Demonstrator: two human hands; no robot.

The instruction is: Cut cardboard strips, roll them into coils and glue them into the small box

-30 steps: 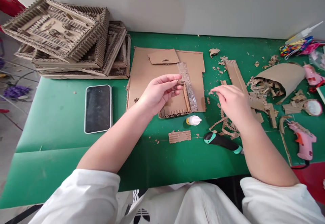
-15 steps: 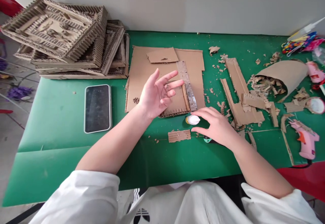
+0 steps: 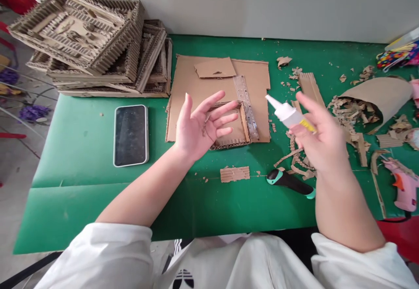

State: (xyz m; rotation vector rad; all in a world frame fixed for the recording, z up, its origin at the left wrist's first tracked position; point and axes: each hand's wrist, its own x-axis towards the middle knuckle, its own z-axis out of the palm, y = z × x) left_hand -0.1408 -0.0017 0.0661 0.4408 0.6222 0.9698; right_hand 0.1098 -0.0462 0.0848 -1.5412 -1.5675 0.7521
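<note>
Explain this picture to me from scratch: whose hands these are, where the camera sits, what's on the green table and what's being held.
There is no machine here: a person works with bare hands, and the one camera sits on their head, looking forward and down.

The left hand is open, palm up, with a tiny cardboard scrap on it. The right hand grips a small white glue bottle, nozzle pointing toward the left hand.

On the green table lie a flat cardboard sheet with a shallow cardboard frame and a clear ruler on it, a phone, a utility knife, a pink glue gun, loose cardboard offcuts, and a stack of finished cardboard frames.
</note>
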